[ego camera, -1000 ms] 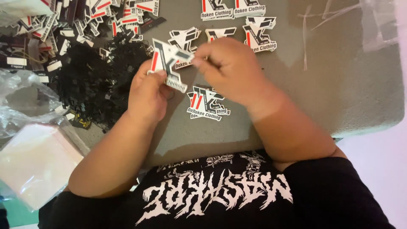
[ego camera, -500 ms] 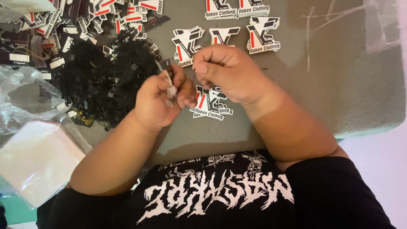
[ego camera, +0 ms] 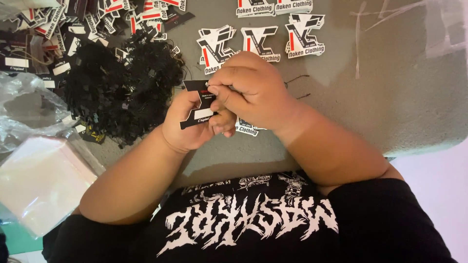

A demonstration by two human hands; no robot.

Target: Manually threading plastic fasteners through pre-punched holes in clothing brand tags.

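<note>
Nearest the body, a stack of clear bags [ego camera: 41, 182] sits at the left edge of the grey table [ego camera: 390, 97]. Just beyond, the left hand [ego camera: 187, 129] pinches a black tag [ego camera: 199, 104] by its lower half, printed back facing up. The right hand [ego camera: 248, 90] pinches at the tag's top edge, fingertips pressed together on something too thin to make out, perhaps a string. Both hands hover over one sticker [ego camera: 247, 129] lying flat.

The grip on the tag is narrow, so a tug from the right hand could bend the card or tear its top edge. If the thread slips free, it may drop unseen onto the table.

Further out lies a tangle of black strings [ego camera: 122, 87], loose enough to snag a finger. Beyond that are scattered tags [ego camera: 63, 29] and rows of stickers [ego camera: 273, 34].
</note>
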